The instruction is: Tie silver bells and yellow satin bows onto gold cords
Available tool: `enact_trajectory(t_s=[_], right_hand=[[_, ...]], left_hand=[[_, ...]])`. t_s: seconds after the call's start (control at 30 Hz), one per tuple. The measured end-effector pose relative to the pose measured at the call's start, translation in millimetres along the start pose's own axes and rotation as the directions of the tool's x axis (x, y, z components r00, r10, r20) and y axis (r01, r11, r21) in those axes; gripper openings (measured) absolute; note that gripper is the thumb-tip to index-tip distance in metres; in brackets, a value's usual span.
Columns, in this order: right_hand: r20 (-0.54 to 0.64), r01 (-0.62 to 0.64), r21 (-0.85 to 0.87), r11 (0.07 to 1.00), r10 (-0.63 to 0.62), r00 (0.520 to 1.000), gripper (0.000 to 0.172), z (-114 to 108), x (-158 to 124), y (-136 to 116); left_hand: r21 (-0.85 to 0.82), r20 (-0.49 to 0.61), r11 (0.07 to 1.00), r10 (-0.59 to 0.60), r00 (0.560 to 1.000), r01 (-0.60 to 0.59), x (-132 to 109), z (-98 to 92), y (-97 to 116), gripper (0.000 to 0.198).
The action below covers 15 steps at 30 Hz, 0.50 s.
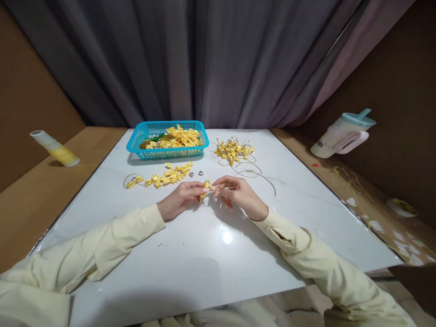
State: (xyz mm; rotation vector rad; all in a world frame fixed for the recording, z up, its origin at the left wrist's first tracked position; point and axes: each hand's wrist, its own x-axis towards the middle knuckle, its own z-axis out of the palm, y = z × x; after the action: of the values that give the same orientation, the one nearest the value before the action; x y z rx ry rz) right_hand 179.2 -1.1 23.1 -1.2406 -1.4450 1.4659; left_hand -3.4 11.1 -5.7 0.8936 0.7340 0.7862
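My left hand (184,197) pinches a small yellow ribbon bow (205,187) between thumb and fingers, above the middle of the white tabletop. Close on its right, my right hand (241,194) is closed on a thin pale cord (214,186) that runs from the bow. Just beyond my hands lie two small silver bells (200,173). Left of them is a cluster of loose yellow bows (170,174), and farther left a single bow (135,181) with a loop of cord and a bell. The exact grip of the fingertips is partly hidden.
A blue basket (167,154) of bows, bells and green-gold cord stands at the back. To its right lies a pile of bows with cord loops (234,150), near loose cords (250,171). A tumbler (335,136), a tape roll (402,207) and a yellow-white bottle (56,149) flank the tabletop (177,272).
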Motion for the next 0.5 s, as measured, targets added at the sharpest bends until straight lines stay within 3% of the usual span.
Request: enact_trajectory(t_s=[0.33, 0.5], right_hand=[[0.012, 0.034, 0.206, 0.978, -0.037, 0.999, 0.023, -15, -2, -11], [-0.047, 0.089, 0.142, 0.986, -0.083, 0.995, 0.022, -37, 12, -26]], left_hand=[[-0.056, 0.055, 0.998, -0.011, 0.998, 0.014, 4, 2.1, 3, 0.015], [-0.044, 0.066, 0.998, -0.043, 0.997, 0.046, 5, 0.9, 2, 0.020]])
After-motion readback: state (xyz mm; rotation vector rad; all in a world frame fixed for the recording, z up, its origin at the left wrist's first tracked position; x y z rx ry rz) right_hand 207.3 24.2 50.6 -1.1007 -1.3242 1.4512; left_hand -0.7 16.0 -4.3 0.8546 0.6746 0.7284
